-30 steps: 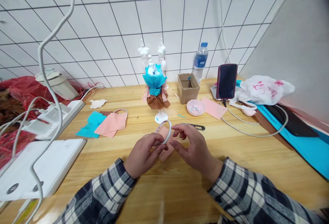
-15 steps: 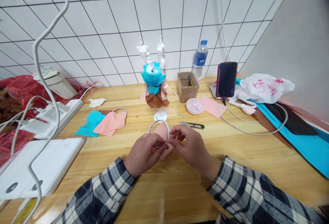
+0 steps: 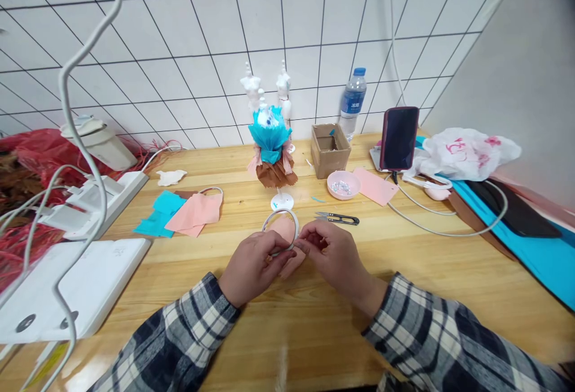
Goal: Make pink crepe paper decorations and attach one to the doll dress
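Note:
My left hand (image 3: 257,263) is closed on a thin white roll of tape (image 3: 294,218), which stands tilted up between finger and thumb. Close at its right edge, my right hand (image 3: 332,254) has thumb and forefinger pinched together; whatever lies between those fingertips is too small to make out. Beneath both hands lies a piece of pink paper (image 3: 293,267), partly covered by them and also showing through the ring. Just beyond stands a small mannequin (image 3: 270,146) dressed in blue and brown crinkled paper, on a round white base (image 3: 282,201).
Thread snips (image 3: 338,218), a pink bowl of beads (image 3: 344,186), and a cardboard box (image 3: 330,151) are right of centre. Blue and pink paper pieces (image 3: 193,215) lie left. A phone (image 3: 398,139) stands upright at right with its cable; a power strip (image 3: 108,203) is left.
The view has shifted slightly, so everything sits a little differently in the picture. The fingers of my right hand have drawn a little closer together; my left hand keeps its hold on the tape.

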The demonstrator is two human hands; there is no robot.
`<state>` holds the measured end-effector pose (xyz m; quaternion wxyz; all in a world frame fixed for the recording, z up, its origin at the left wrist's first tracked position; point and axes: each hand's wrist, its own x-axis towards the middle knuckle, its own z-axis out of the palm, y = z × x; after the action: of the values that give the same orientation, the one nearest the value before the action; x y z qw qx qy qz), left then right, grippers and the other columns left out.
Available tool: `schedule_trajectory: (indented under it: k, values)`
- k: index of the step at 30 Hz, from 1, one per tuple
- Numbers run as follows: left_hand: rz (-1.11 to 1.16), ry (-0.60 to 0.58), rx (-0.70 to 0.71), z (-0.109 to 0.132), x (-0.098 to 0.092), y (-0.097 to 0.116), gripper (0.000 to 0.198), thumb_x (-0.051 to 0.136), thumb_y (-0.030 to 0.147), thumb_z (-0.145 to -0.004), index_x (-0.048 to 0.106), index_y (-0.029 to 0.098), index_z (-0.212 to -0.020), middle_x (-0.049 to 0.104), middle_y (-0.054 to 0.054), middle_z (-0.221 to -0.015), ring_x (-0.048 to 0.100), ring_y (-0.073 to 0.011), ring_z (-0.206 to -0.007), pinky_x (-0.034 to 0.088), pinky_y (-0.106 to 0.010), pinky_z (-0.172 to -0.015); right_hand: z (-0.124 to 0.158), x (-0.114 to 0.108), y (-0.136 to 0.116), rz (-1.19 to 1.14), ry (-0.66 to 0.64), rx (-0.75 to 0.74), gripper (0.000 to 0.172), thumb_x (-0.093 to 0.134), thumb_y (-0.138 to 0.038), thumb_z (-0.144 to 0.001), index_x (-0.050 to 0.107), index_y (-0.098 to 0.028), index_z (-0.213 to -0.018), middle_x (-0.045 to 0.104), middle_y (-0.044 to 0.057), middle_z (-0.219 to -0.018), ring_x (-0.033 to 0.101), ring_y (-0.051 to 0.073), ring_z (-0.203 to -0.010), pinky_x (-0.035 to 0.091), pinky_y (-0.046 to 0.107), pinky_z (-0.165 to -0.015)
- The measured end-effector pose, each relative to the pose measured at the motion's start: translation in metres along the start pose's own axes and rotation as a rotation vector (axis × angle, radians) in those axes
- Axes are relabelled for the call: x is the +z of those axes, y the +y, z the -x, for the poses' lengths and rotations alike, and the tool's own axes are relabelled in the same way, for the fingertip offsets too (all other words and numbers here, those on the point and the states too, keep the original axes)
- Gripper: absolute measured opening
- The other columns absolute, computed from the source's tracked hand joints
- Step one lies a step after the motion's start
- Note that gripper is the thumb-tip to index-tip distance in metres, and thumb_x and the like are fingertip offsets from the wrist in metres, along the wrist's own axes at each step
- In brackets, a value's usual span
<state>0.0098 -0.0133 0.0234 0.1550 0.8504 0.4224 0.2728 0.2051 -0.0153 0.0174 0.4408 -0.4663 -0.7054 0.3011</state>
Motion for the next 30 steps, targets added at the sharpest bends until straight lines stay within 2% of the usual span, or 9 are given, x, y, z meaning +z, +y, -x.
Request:
schedule_trajectory:
  k: [6,8,11,13,15,17,24,30]
  values:
    - [0.038,0.003,-0.051,-0.002,-0.004,0.002,0.01,0.055,0.03,-0.091,0.056,0.021,-0.085,0.069,0.0,-0.073,0.063,-0.015,-0.066,0.045,-0.026,-0.062,-0.002,-0.008,0.004,0.068,0.06,-0.069,0.016,0.052,-0.03,-0.093,0.055,-0.019,-0.082,0.055,-0.001,-0.07,0.049,0.012,-0.061,0.04,0.026,-0.056]
    - [0.063,0.002,-0.072,-0.002,-0.005,0.002,0.01,0.054,0.03,-0.091,0.055,0.022,-0.085,0.07,0.0,-0.074,0.064,-0.0147,-0.067,0.046,-0.026,-0.063,-0.003,-0.01,0.005,0.059,0.078,-0.102,0.012,0.052,-0.03,-0.093,0.058,-0.019,-0.096,0.06,0.002,-0.082,0.052,0.013,-0.066,0.043,0.026,-0.059]
    - [0.06,0.008,-0.079,-0.002,-0.005,0.002,0.01,0.054,0.03,-0.09,0.056,0.022,-0.085,0.068,0.001,-0.073,0.062,-0.014,-0.064,0.045,-0.025,-0.061,-0.003,-0.011,0.005,0.089,0.044,-0.215,0.029,0.058,-0.03,-0.091,0.057,-0.022,-0.119,0.065,0.006,-0.103,0.058,0.017,-0.083,0.049,0.03,-0.072]
    - [0.052,0.001,-0.076,-0.002,-0.005,0.004,0.01,0.055,0.03,-0.089,0.056,0.022,-0.084,0.066,0.001,-0.069,0.061,-0.0137,-0.062,0.044,-0.025,-0.059,-0.004,-0.011,0.004,0.151,0.021,-0.272,0.021,0.06,-0.03,-0.091,0.063,-0.023,-0.11,0.068,0.005,-0.101,0.059,0.019,-0.091,0.047,0.033,-0.08]
    - [0.055,-0.011,-0.072,-0.003,-0.005,0.005,0.01,0.056,0.03,-0.089,0.056,0.021,-0.084,0.066,0.002,-0.068,0.06,-0.0138,-0.063,0.044,-0.025,-0.059,-0.004,-0.01,0.004,0.203,0.028,-0.278,0.009,0.06,-0.028,-0.091,0.066,-0.023,-0.094,0.069,0.003,-0.092,0.06,0.019,-0.089,0.046,0.034,-0.081]
    - [0.044,-0.014,-0.07,-0.003,-0.006,0.006,0.009,0.055,0.03,-0.089,0.056,0.021,-0.085,0.066,0.002,-0.07,0.061,-0.0141,-0.064,0.045,-0.025,-0.059,-0.003,-0.011,0.004,0.246,0.035,-0.269,0.01,0.059,-0.027,-0.091,0.065,-0.021,-0.085,0.069,0.003,-0.085,0.06,0.019,-0.085,0.045,0.033,-0.078]
    - [-0.056,0.013,-0.012,-0.007,-0.014,0.006,0.02,0.046,0.023,-0.093,0.061,0.021,-0.106,0.071,-0.004,-0.095,0.064,-0.0171,-0.083,0.05,-0.028,-0.072,-0.003,-0.016,0.001,0.404,0.005,-0.294,0.012,0.053,-0.025,-0.093,0.06,-0.02,-0.085,0.064,0.004,-0.084,0.056,0.02,-0.084,0.042,0.033,-0.076]
    - [-0.03,0.02,-0.064,-0.006,-0.017,0.003,0.02,0.047,0.023,-0.091,0.063,0.021,-0.103,0.071,-0.003,-0.089,0.063,-0.0174,-0.08,0.05,-0.03,-0.075,-0.005,-0.019,0.002,0.44,0.019,-0.258,0.014,0.052,-0.024,-0.093,0.057,-0.019,-0.082,0.06,0.003,-0.079,0.053,0.018,-0.076,0.039,0.031,-0.068]
